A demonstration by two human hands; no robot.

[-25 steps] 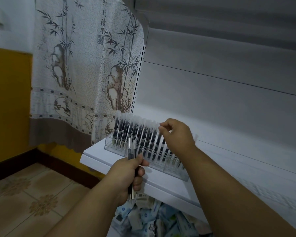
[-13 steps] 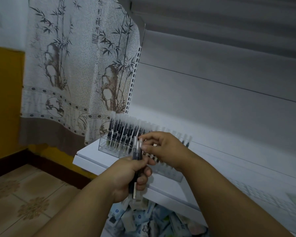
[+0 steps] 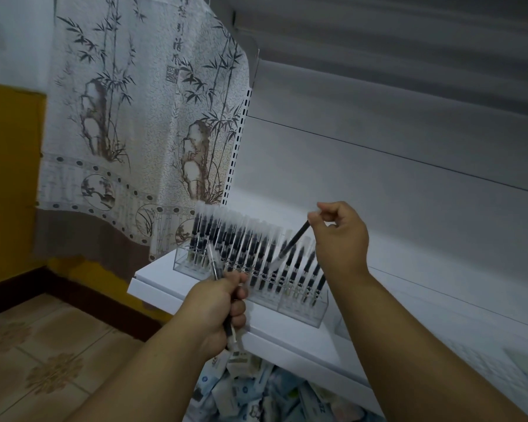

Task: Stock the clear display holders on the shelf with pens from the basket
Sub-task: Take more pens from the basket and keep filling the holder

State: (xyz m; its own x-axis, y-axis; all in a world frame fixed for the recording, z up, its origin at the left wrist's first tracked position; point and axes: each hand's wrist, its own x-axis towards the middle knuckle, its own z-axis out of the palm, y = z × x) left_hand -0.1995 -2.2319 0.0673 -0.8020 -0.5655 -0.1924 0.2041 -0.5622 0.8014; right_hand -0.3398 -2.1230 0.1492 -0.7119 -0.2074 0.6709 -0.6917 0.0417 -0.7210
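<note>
Pen (image 3: 294, 242) is pinched at its upper end by right hand (image 3: 340, 236), slanted tip-down over the clear holder (image 3: 302, 309) on the shelf (image 3: 192, 295), evidently lined up for a free slot at the holder's right end. Left hand (image 3: 217, 312) has its fingers wrapped round spare pens (image 3: 214, 263), kept close as supply. Standing pens crowd the target slot. Packets (image 3: 256, 391) lie below; a curtain (image 3: 141, 132) hangs left.

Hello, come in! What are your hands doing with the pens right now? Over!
Left hand grips spare pens. Right hand pinches one pen, tilted above the clear holder on the shelf. Nothing in the way.
</note>
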